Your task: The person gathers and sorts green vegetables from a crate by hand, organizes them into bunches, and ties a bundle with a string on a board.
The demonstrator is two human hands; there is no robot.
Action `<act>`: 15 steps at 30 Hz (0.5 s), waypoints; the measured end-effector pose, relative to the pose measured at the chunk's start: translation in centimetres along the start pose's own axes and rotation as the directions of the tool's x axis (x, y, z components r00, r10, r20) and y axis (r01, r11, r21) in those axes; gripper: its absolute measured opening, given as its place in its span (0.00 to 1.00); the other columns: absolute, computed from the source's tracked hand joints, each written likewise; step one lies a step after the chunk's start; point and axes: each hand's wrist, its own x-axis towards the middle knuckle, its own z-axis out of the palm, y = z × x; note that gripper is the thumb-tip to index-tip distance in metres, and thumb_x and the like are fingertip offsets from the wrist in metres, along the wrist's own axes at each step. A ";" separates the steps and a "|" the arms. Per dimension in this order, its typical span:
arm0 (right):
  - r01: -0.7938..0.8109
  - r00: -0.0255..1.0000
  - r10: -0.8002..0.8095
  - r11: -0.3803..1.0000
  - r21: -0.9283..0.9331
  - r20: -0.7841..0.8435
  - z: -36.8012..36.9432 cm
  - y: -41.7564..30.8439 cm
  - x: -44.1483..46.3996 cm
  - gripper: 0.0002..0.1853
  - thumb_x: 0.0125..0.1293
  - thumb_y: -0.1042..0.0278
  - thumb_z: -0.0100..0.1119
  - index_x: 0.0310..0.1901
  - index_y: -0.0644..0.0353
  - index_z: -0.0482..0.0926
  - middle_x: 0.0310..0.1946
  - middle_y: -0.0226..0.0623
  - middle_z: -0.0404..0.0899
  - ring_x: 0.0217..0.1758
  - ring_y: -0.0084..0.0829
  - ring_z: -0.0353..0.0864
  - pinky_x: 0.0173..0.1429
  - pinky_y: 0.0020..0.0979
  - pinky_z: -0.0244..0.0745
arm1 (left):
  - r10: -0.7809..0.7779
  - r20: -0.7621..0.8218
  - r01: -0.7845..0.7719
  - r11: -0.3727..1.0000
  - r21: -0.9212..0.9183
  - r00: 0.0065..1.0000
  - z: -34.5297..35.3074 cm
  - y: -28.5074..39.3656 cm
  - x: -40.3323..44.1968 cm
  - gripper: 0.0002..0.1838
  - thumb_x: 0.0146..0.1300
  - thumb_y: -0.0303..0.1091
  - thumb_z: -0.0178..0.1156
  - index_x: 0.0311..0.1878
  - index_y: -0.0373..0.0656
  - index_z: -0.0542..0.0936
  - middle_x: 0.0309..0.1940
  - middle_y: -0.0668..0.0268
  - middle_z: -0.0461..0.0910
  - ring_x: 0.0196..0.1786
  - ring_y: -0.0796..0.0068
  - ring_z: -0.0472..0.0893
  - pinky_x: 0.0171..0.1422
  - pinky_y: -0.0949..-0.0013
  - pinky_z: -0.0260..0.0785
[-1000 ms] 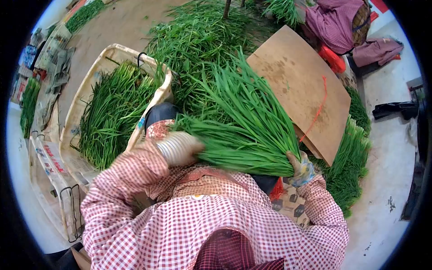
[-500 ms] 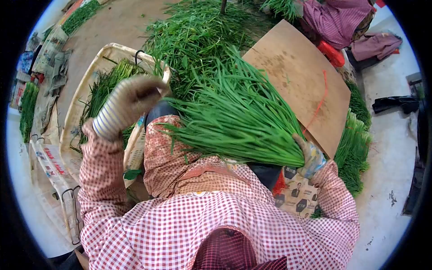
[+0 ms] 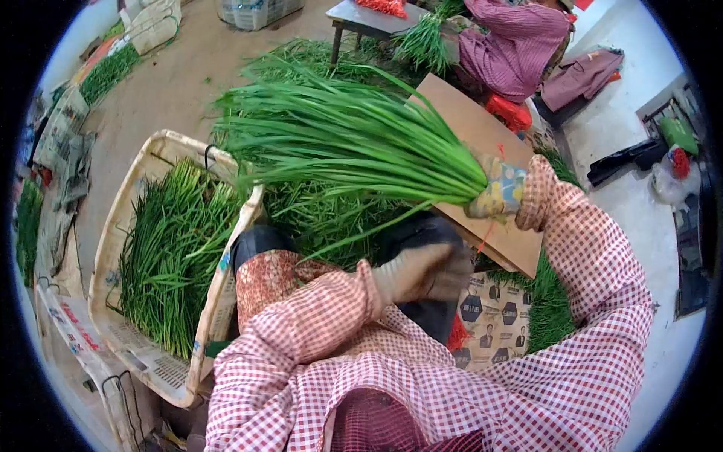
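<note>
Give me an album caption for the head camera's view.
Right hand holding a bunch of long green leaves near a crate of greens.

Even light, blurred left hand (image 3: 431,275)

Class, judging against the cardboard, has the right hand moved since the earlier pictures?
Yes, up the view: earlier the right hand was just off the lower-left edge of the cardboard; now, holding the green bunch, it shows in front of it.
</note>
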 end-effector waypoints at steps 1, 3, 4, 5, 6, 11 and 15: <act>-0.081 0.997 0.080 0.997 0.019 0.020 0.7 0.1 -1.0 0.34 0.54 0.68 0.65 0.65 0.59 0.67 0.58 0.36 0.76 0.61 0.31 0.75 0.63 0.34 0.71 | 0.060 -0.057 -0.073 0.963 -0.261 0.997 -0.2 1.2 1.6 0.24 0.68 0.49 0.55 0.60 0.45 0.73 0.52 0.58 0.78 0.54 0.62 0.77 0.63 0.59 0.68; -0.222 0.965 0.246 0.950 -0.220 0.090 3.4 2.8 -3.5 0.30 0.55 0.73 0.65 0.62 0.61 0.70 0.57 0.38 0.76 0.62 0.33 0.74 0.64 0.33 0.70 | 0.456 -0.137 -0.459 0.888 0.014 0.879 -2.4 1.6 4.3 0.28 0.67 0.57 0.53 0.61 0.46 0.72 0.57 0.58 0.75 0.57 0.58 0.75 0.67 0.54 0.64; -0.262 0.949 0.305 0.905 -0.337 0.081 5.0 3.8 -5.3 0.29 0.57 0.72 0.64 0.61 0.61 0.71 0.57 0.39 0.76 0.63 0.34 0.73 0.64 0.33 0.70 | 0.540 -0.140 -0.522 0.840 0.146 0.830 -4.2 1.1 5.5 0.28 0.67 0.57 0.53 0.61 0.46 0.72 0.57 0.58 0.75 0.58 0.58 0.75 0.67 0.54 0.64; -0.294 0.929 0.362 0.844 -0.449 0.072 6.6 4.9 -7.0 0.27 0.58 0.72 0.63 0.61 0.62 0.71 0.58 0.39 0.76 0.63 0.34 0.73 0.65 0.33 0.69 | 0.606 -0.147 -0.565 0.788 0.247 0.782 -4.7 1.7 6.1 0.29 0.67 0.57 0.53 0.61 0.46 0.72 0.57 0.58 0.75 0.58 0.58 0.75 0.67 0.54 0.64; -0.324 0.939 0.343 0.904 -0.278 0.019 8.0 4.5 -8.2 0.34 0.56 0.72 0.62 0.65 0.59 0.64 0.59 0.40 0.74 0.63 0.33 0.73 0.64 0.33 0.69 | 0.487 -0.243 -0.507 0.861 -0.023 0.839 -4.5 2.8 6.4 0.29 0.67 0.57 0.53 0.61 0.45 0.72 0.57 0.58 0.75 0.58 0.58 0.74 0.67 0.54 0.64; -0.116 0.970 0.131 0.990 0.087 -0.206 12.9 11.1 -12.6 0.55 0.46 0.76 0.62 0.75 0.54 0.41 0.66 0.39 0.68 0.68 0.31 0.68 0.70 0.30 0.61 | 0.349 -0.417 -0.465 0.857 -0.220 0.839 -5.8 6.8 8.9 0.30 0.67 0.57 0.53 0.62 0.45 0.71 0.59 0.58 0.74 0.60 0.59 0.72 0.68 0.55 0.63; -0.144 0.868 0.491 0.396 0.907 -0.077 5.0 13.0 -14.3 0.47 0.54 0.78 0.62 0.73 0.57 0.48 0.66 0.39 0.68 0.66 0.30 0.69 0.71 0.31 0.60 | 0.405 -0.457 -0.511 0.849 -0.135 0.792 -7.7 10.8 11.1 0.31 0.66 0.58 0.53 0.62 0.44 0.70 0.59 0.58 0.73 0.62 0.59 0.71 0.68 0.55 0.63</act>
